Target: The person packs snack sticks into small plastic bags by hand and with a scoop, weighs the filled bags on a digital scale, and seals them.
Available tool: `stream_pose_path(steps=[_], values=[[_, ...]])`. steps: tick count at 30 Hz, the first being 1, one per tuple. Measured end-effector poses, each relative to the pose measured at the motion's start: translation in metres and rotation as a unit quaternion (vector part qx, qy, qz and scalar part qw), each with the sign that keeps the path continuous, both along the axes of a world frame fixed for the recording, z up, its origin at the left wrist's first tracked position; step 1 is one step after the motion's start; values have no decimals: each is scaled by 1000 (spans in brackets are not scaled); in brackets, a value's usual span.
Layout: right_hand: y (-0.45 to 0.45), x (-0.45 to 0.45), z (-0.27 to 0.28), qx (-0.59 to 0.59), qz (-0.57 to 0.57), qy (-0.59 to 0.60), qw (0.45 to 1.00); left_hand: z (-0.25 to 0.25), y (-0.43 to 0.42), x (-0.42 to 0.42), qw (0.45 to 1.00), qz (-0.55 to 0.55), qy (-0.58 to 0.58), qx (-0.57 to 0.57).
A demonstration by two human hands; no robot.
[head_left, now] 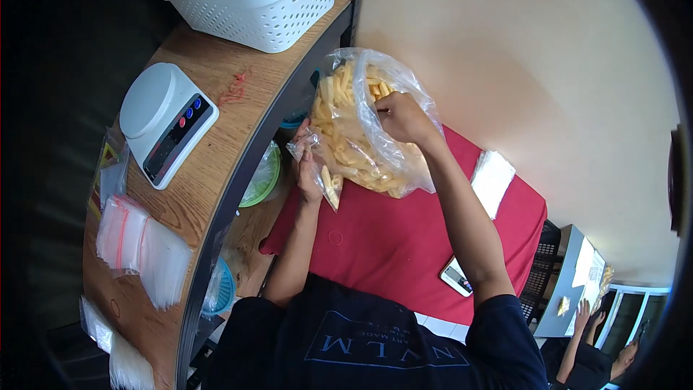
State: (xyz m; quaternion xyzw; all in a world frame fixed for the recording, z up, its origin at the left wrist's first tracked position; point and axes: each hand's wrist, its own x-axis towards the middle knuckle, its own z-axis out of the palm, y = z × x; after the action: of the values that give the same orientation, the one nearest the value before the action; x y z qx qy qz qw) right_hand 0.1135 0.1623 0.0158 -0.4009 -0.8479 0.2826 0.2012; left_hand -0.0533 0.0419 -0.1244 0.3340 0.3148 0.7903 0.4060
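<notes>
A large clear plastic bag (343,112) full of pale yellow sticks stands on a red cloth (390,245). My right hand (406,117) reaches into its open mouth, fingers bent against the sticks; what they grip, if anything, is hidden. Beside the large bag, my left hand (309,166) is wrapped round a small clear bag (332,186) with a few yellow sticks at its bottom.
On the curved wooden table (238,112) at left are a white scale (170,123), red rubber bands (234,89), stacks of plastic bags (162,260) and a white basket (271,18). A phone (456,276) lies on the cloth. Another person (588,357) works at lower right.
</notes>
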Motion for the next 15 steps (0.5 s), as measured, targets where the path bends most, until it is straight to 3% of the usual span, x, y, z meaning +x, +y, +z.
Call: stream_pose_path(steps=[2, 3, 6, 8, 11, 14, 15], values=[[-2, -2, 17, -9, -20, -111, 994, 6, 2, 1, 1000, 1, 8, 16], [-7, -8, 7, 50, -40, -86, 994, 8, 2, 1, 999, 0, 16, 30], [-17, -33, -14, 66, -92, -133, 985, -5, 3, -5, 998, -6, 57, 25], [-12, -30, -11, 48, -85, -117, 988, -5, 2, -7, 999, -16, 47, 18], [4, -9, -1, -80, 10, -62, 995, 5, 4, -4, 999, -8, 36, 5], [5, -4, -12, -107, -37, -38, 993, 1, 6, -2, 999, -10, 29, 15], [4, -7, -25, -59, -54, -32, 996, -1, 6, -3, 999, -31, 27, 29]])
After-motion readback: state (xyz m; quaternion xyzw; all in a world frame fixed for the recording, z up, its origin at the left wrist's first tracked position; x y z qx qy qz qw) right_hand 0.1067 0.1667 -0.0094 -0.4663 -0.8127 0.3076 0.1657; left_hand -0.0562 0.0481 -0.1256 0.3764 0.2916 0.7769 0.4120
